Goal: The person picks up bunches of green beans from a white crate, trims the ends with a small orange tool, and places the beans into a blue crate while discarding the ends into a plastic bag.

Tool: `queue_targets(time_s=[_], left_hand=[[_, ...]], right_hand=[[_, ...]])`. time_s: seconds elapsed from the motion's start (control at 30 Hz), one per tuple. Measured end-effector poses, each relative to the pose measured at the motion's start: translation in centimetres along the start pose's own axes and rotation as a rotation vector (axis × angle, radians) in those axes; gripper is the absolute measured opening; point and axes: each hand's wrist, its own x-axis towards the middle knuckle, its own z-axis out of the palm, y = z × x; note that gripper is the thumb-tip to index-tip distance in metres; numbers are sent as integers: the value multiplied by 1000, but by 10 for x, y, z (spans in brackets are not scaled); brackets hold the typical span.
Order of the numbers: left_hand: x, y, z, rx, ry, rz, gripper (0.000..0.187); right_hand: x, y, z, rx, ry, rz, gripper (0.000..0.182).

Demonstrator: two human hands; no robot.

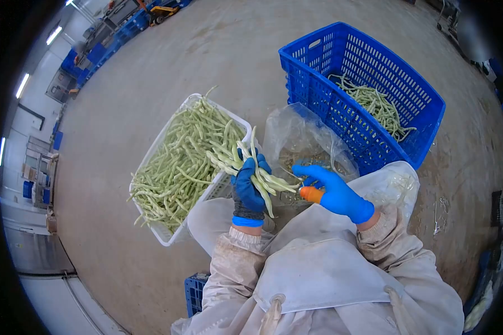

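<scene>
My left hand (250, 181), in a blue glove over a grey knit one, is closed round a bundle of long pale green beans (268, 183). Their ends stick out on both sides of the fist. Close to the right-hand tips is my right hand (341, 192), gloved in blue, fingers bent towards the beans. An orange thumb knife (311, 194) sits at its thumb, the small blade right by the bean tips. Beside my left hand, a white crate (165, 241) is heaped with more green beans (184, 162).
A clear plastic bag (296, 125) with small scraps lies between my knees and a blue slotted crate (369, 137). Inside that crate is a smaller pile of beans (374, 106). A blue crate edge (194, 293) shows by my left side. Blue containers (126, 30) line the far wall.
</scene>
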Motion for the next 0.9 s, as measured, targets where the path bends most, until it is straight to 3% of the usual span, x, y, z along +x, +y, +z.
queue_targets(time_s=[0.13,0.17,0.23,0.33,0.47,0.53,0.57,0.63,0.67,0.73,0.77,0.83,0.87,0.9], left_hand=[[-4,2,6,56,-37,10,40],[-5,3,8,85,-35,21,39],[-6,3,10,114,-32,32,39],[-3,1,8,163,0,90,37],[-2,-2,2,192,-10,52,37],[-2,-4,4,194,-19,46,36],[0,-7,4,124,-38,45,32],[7,-16,-2,-54,-120,1,26],[7,-15,1,-50,-123,0,26],[7,-14,6,-336,6,-136,26],[15,-20,-17,-348,-196,-193,25],[8,-27,-16,-371,-139,-204,25],[8,-28,-11,-396,-82,-215,25],[9,-25,-10,-568,-28,-284,27]], right_hand=[[11,6,0,-312,-207,86,25],[11,9,3,-312,-207,87,25],[7,16,8,-558,-99,-165,18],[0,16,14,-698,-191,-154,14],[-1,15,17,-789,-123,-135,11],[1,28,20,-388,59,95,12],[4,38,20,-387,64,94,12],[12,56,15,597,204,450,15],[12,53,16,601,206,446,15],[8,48,18,-269,265,18,15],[10,52,16,-268,268,18,15],[21,64,7,-740,201,-203,15],[29,60,4,-738,209,-209,15],[33,57,1,0,158,117,17]])
